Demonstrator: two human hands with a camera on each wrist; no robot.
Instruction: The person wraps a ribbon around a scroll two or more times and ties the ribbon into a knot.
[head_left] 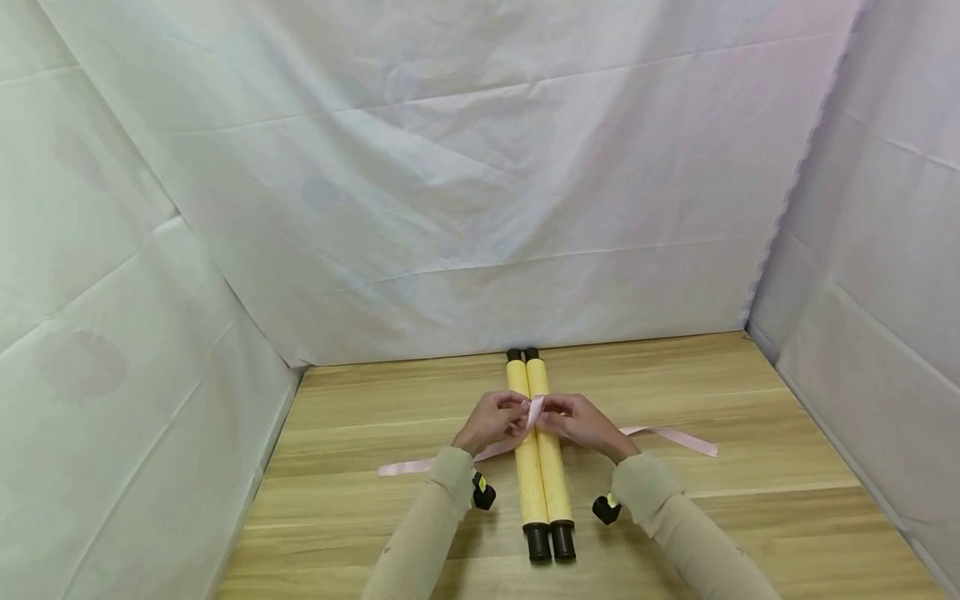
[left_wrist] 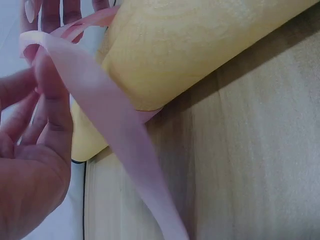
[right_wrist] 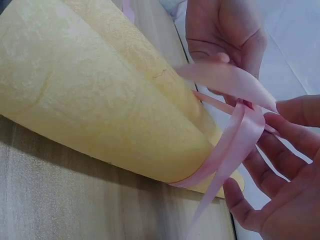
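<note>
Two yellow rolls [head_left: 532, 475] with black end caps [head_left: 538, 543] lie side by side, pointing away from me. A pink ribbon [head_left: 534, 412] passes round them and crosses above their middle. My left hand [head_left: 491, 423] pinches the ribbon over the left roll; in the left wrist view the ribbon [left_wrist: 117, 120] bends over its fingertips and trails down. From the other side, my right hand [head_left: 583, 423] pinches the ribbon between thumb and forefinger. The right wrist view shows the ribbon [right_wrist: 245, 125] looped close to the rolls [right_wrist: 115, 100], with the fingers of both hands around the crossing.
The rolls lie on a wood-grain table [head_left: 360, 533]. One ribbon tail [head_left: 405, 468] stretches left, another tail [head_left: 682, 438] right. White cloth walls [head_left: 450, 192] stand behind and on both sides; the rolls' far ends reach close to the back cloth.
</note>
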